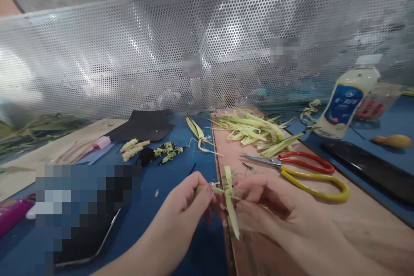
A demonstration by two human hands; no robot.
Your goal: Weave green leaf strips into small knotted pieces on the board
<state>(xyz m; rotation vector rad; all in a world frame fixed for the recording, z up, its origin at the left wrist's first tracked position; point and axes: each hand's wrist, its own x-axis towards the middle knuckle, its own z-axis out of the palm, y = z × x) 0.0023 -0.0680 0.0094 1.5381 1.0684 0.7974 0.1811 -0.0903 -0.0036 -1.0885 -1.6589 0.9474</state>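
Between my two hands is a pale green leaf strip (231,213), with a thinner strip crossing it near its middle. My left hand (190,207) is closed, thumb and fingers pinching the crossing strip on the left side. My right hand (274,211) is closed around the right side of the piece, its fingertips near the crossing and partly blurred. Just beyond my right hand lie scissors (291,168) with one red and one yellow handle. A heap of cut leaf strips (252,129) spreads over the wooden board (323,215) behind them.
A milky drink bottle (346,99), a dark phone-like slab (368,170) and a small gourd-shaped thing (393,140) stand or lie at right. On the blue table, left, are black sheets (145,125), small braided pieces (134,148) and a blurred-out device (93,233). A perforated metal screen (129,51) rises behind.
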